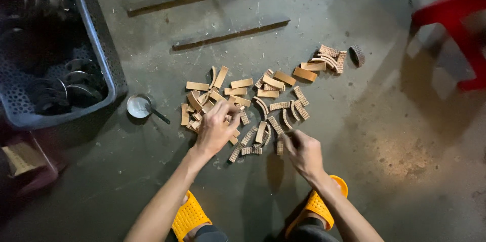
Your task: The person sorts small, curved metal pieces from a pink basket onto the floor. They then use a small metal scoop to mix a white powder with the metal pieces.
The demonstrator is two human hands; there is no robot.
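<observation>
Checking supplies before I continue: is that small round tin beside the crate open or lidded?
Open. The small round tin shows a pale whitish inside, and a dark stick rests in it.

Small curved tan lining pieces point(263, 100) lie scattered on the concrete floor point(385, 135) before me, some ribbed, some smooth.
</observation>
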